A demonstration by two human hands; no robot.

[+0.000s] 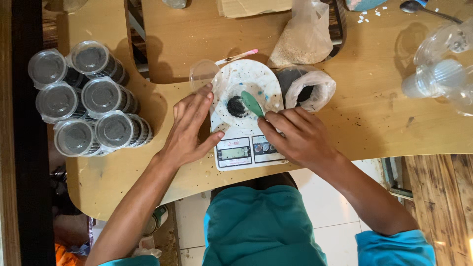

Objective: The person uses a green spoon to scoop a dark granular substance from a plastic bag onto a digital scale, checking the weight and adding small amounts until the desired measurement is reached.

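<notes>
Your right hand [299, 139] rests on the front right part of the white kitchen scale [246, 148], its fingers pinched together on the handle of a small green spoon [253, 103] whose blade points up and left toward a little heap of dark powder [237, 106]. That heap sits near the middle of the round white plate [249, 79] on top of the scale. Your left hand [189, 130] lies flat and open against the left edge of the scale, fingers spread, the thumb reaching onto the scale body just beside its display and the fingertips touching the plate's rim. Just above those fingertips, an empty clear cup [201, 74] stands on the wooden desk [374, 118], touching the plate's left side. To the right of the plate, an open plastic bag of dark powder [305, 88] sits on the desk, and behind it stands a second bag holding pale, sandy grains [303, 42]. Far to your left, well apart from the scale, six lidded clear cups [86, 98] of dark material are grouped together at the desk's edge.
</notes>
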